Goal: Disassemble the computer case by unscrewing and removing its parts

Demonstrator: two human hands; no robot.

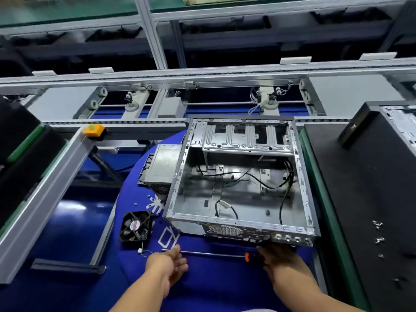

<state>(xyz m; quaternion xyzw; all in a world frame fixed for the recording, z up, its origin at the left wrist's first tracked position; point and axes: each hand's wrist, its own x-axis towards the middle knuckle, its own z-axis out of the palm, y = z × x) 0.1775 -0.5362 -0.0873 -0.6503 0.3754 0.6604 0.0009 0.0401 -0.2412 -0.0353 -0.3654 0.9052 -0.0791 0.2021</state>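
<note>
We see two bare forearms coming up from the bottom edge, with no sleeves, gloves, watch or rings that we can make out. Our left hand (172,261) is uncovered, its palm side and fingers plainly visible. Our right hand (278,255) is uncovered too, seen from the back. At the very bottom, between the arms, we glimpse a pale strip, perhaps clothing; we cannot tell.

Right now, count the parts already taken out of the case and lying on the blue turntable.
2. The cooling fan lies left of the case's near corner; the power supply sits against its left wall. Others may be hidden behind the case.
</note>
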